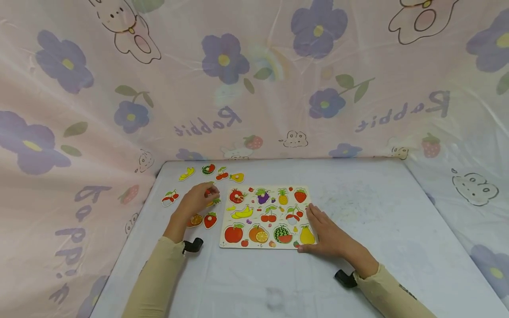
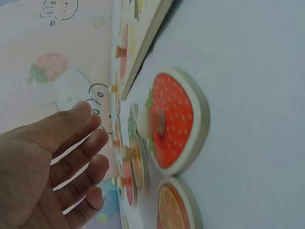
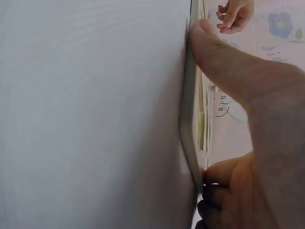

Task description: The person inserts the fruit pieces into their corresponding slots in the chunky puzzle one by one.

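Watching from my station, I have the wooden fruit puzzle board [image 1: 256, 216] lying flat on the pale table [image 1: 358, 185], its fruit pictures set out in rows: pomegranate, grapes, pineapple and strawberry along the far side, bananas and cherries among the middle ones, apple, orange, watermelon and pear nearest the wearer. The right hand [image 1: 328, 234] rests against the board's near right corner, fingers extended along the right edge and thumb at the near edge; my right wrist feed shows that thumb touching the rim.

Left of the board I count a scatter of loose pieces, several with knobs showing. The left hand [image 1: 196, 199] hovers over them, and its wrist camera gives me fingers loosely bent with nothing between them. I see a pineapple piece [image 1: 215, 202] just beside its fingertips in the head view. On the near side lie the strawberry piece [image 2: 178, 133] and, just beside it, the orange piece [image 1: 196, 220]. Farther off I get the banana piece [image 1: 186, 175], watermelon piece [image 1: 210, 168], cherry piece [image 1: 222, 176] and pear piece [image 1: 237, 177] in a loose line, with a red-and-white fruit piece [image 1: 170, 198] out to the left. The left hand partly hides something red that I cannot identify.

Both forearms wear beige sleeves [image 1: 157, 274] and black wrist mounts [image 1: 193, 245]. Around the table I see a pink curtain [image 1: 274, 145] with purple flowers, rabbits and mirrored lettering
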A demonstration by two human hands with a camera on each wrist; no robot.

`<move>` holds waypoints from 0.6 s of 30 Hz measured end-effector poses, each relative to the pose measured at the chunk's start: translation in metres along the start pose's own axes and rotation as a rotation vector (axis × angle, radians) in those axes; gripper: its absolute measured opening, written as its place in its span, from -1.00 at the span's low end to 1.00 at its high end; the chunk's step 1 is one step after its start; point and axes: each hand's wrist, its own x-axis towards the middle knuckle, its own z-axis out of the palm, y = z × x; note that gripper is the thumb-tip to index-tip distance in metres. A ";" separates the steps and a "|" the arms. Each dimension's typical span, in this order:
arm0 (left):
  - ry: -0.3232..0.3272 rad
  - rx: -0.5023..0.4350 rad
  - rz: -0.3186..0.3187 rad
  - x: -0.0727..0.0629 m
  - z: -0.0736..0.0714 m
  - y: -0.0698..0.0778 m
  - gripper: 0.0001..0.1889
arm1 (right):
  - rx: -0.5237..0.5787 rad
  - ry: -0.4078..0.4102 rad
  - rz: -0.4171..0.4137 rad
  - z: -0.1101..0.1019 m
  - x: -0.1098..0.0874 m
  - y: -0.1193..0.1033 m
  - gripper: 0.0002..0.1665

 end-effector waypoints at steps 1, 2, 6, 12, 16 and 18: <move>-0.005 -0.004 -0.004 -0.001 -0.001 -0.001 -0.79 | -0.002 -0.001 0.001 0.000 0.000 0.000 0.59; -0.009 -0.005 -0.005 -0.001 -0.002 -0.002 -0.79 | -0.005 -0.002 0.001 0.000 0.000 0.001 0.60; -0.015 -0.007 -0.019 -0.004 -0.004 -0.006 -0.77 | -0.006 0.000 -0.003 0.001 0.000 0.001 0.60; -0.015 -0.023 -0.042 -0.006 -0.008 -0.013 -0.76 | 0.001 0.011 -0.014 0.000 0.000 0.000 0.59; -0.022 -0.054 -0.052 -0.007 -0.010 -0.017 -0.77 | -0.003 0.011 -0.013 0.000 0.000 0.000 0.59; -0.025 -0.053 -0.049 -0.008 -0.010 -0.019 -0.78 | -0.004 0.010 -0.012 0.000 0.000 0.001 0.59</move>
